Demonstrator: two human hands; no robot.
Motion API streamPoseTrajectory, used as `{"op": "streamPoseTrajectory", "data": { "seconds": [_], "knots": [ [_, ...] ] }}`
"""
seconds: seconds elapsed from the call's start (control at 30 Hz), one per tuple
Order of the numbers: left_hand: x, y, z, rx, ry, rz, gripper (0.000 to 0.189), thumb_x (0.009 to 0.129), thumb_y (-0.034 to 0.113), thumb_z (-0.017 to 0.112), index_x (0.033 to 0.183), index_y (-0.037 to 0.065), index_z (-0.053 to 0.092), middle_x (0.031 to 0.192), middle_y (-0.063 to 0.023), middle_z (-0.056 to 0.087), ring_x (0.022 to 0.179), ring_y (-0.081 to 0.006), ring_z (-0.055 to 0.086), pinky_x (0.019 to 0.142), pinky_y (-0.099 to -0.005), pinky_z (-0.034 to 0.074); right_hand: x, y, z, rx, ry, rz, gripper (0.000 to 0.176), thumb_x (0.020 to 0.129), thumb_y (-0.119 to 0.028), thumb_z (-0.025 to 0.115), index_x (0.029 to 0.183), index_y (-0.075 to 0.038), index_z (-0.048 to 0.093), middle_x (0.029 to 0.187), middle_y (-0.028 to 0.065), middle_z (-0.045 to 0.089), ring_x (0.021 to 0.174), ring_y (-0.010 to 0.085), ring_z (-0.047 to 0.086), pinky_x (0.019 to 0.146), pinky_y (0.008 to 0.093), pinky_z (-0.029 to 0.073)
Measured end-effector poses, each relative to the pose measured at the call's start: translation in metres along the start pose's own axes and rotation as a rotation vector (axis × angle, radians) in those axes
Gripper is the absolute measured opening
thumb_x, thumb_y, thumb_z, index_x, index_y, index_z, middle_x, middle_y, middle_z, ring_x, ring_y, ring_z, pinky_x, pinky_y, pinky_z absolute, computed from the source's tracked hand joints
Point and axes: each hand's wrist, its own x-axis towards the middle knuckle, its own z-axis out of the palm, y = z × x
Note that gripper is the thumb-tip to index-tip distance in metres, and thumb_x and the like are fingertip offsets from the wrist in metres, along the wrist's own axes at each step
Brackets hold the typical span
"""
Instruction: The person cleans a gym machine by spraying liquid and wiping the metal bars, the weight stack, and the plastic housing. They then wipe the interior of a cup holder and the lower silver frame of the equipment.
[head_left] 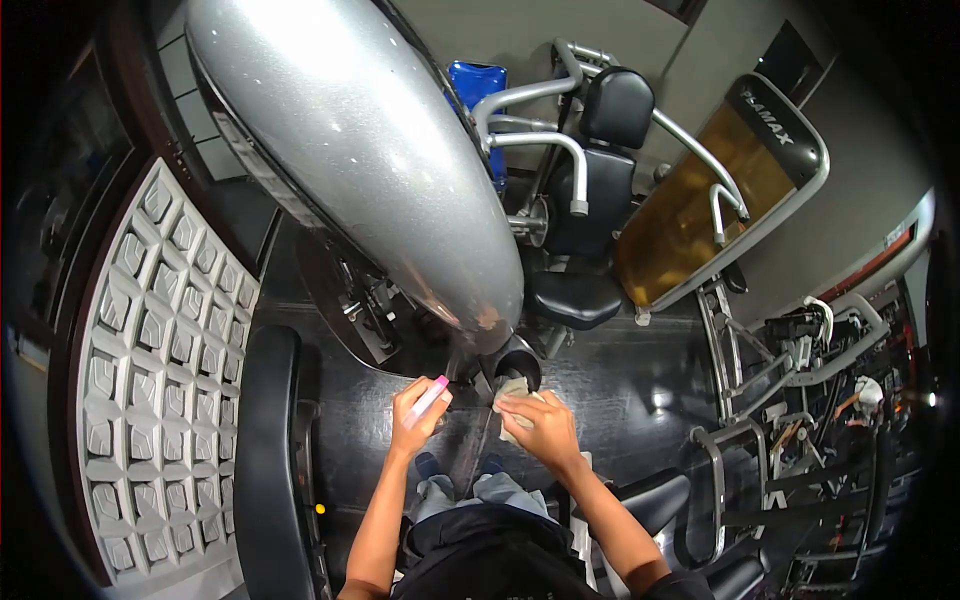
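My left hand is closed around what looks like a spray bottle with a white top and a pink tip; its lower part is mostly hidden by my fingers. In my right hand a pale, crumpled cloth is gripped between thumb and fingers. Both hands are held in front of my body, apart from each other. Just beyond them hangs the lower end of a big silver machine housing, scuffed near its tip. Neither hand visibly touches it.
A black padded bench stands at left, beside a white patterned panel. Ahead is a seated machine with a black seat and gold shroud. Metal frames fill the right, where another person is visible.
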Motion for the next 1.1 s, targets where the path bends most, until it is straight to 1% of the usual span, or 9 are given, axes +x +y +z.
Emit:
{"op": "streamPoseTrajectory", "data": {
  "seconds": [0.2, 0.33, 0.47, 0.5, 0.67, 0.8, 0.93, 1.0, 1.1],
  "knots": [
    [0.003, -0.014, 0.008, -0.036, -0.134, 0.023, 0.013, 0.084, 0.011, 0.069, 0.080, 0.000, 0.063, 0.069, -0.0037, 0.054, 0.060, -0.0105, 0.051, 0.056, -0.0272, 0.037, -0.041, 0.011, -0.007, -0.074, 0.018, 0.129, 0.017, 0.078, -0.015, 0.074, 0.095, -0.015, 0.077, 0.102, 0.0005, 0.074, 0.085, 0.0222, 0.065, 0.077, 0.0324, 0.055],
    [0.001, -0.022, 0.015, -0.023, -0.201, 0.024, 0.015, 0.086, 0.014, 0.067, 0.079, 0.001, 0.063, 0.069, 0.0003, 0.053, 0.054, -0.0063, 0.052, 0.050, -0.0239, 0.039, -0.026, -0.010, -0.002, -0.020, 0.219, 0.101, 0.025, 0.076, -0.011, 0.075, 0.101, -0.014, 0.076, 0.104, 0.0003, 0.073, 0.087, 0.0228, 0.064, 0.078, 0.0333, 0.054],
    [-0.006, -0.012, 0.013, -0.011, -0.202, 0.005, 0.016, 0.087, 0.015, 0.067, 0.079, 0.002, 0.062, 0.069, 0.0007, 0.053, 0.054, -0.0063, 0.052, 0.050, -0.0238, 0.038, 0.003, -0.028, 0.029, -0.001, 0.307, -0.036, 0.027, 0.076, -0.010, 0.075, 0.103, -0.015, 0.075, 0.108, -0.0017, 0.071, 0.091, 0.0216, 0.062, 0.079, 0.0333, 0.054],
    [-0.008, -0.009, 0.012, -0.004, -0.201, 0.008, 0.016, 0.087, 0.015, 0.067, 0.079, 0.002, 0.062, 0.069, 0.0007, 0.053, 0.054, -0.0063, 0.052, 0.050, -0.0238, 0.038, 0.003, -0.029, 0.036, 0.019, 0.247, 0.032, 0.026, 0.076, -0.011, 0.075, 0.102, -0.016, 0.075, 0.109, -0.0030, 0.070, 0.092, 0.0213, 0.061, 0.080, 0.0325, 0.054],
    [-0.023, -0.007, 0.002, -0.017, -0.140, -0.084, 0.018, 0.086, 0.017, 0.068, 0.078, 0.002, 0.062, 0.068, 0.0002, 0.054, 0.053, -0.0066, 0.051, 0.050, -0.0237, 0.038, -0.013, -0.017, 0.036, 0.000, 0.279, -0.022, 0.026, 0.075, -0.012, 0.075, 0.101, -0.018, 0.076, 0.107, -0.0036, 0.070, 0.091, 0.0210, 0.061, 0.079, 0.0324, 0.054],
    [-0.032, -0.011, -0.003, 0.022, -0.115, -0.028, 0.019, 0.086, 0.017, 0.068, 0.078, 0.002, 0.061, 0.066, 0.0001, 0.053, 0.052, -0.0068, 0.051, 0.050, -0.0237, 0.038, -0.035, -0.002, 0.037, 0.009, 0.272, 0.040, 0.025, 0.076, -0.012, 0.075, 0.100, -0.017, 0.076, 0.104, -0.0012, 0.071, 0.092, 0.0219, 0.062, 0.079, 0.0327, 0.054],
    [-0.044, 0.003, -0.007, 0.005, -0.119, -0.084, 0.016, 0.086, 0.015, 0.070, 0.080, 0.001, 0.064, 0.070, -0.0007, 0.054, 0.053, -0.0067, 0.052, 0.050, -0.0244, 0.039, -0.051, -0.004, 0.040, 0.115, 0.326, 0.140, 0.023, 0.079, -0.011, 0.074, 0.102, -0.012, 0.074, 0.100, 0.0042, 0.072, 0.090, 0.0221, 0.065, 0.080, 0.0335, 0.053],
    [-0.047, 0.007, -0.008, 0.021, -0.115, -0.083, 0.017, 0.086, 0.015, 0.070, 0.079, 0.001, 0.064, 0.070, -0.0015, 0.055, 0.052, -0.0076, 0.053, 0.049, -0.0245, 0.040, -0.056, -0.017, 0.044, 0.576, 0.494, 0.596, 0.027, 0.081, -0.013, 0.074, 0.106, -0.005, 0.071, 0.100, 0.0114, 0.072, 0.089, 0.0192, 0.067, 0.081, 0.0314, 0.052],
    [-0.048, 0.017, -0.006, 0.079, -0.096, 0.038, 0.019, 0.086, 0.013, 0.066, 0.076, -0.003, 0.063, 0.071, -0.0045, 0.054, 0.049, -0.0104, 0.054, 0.046, -0.0259, 0.040, -0.065, -0.006, 0.069, 0.823, 0.470, 0.693, 0.036, 0.084, -0.012, 0.072, 0.117, 0.000, 0.064, 0.097, 0.0108, 0.071, 0.087, 0.0162, 0.067, 0.080, 0.0282, 0.051]
  ]
}}
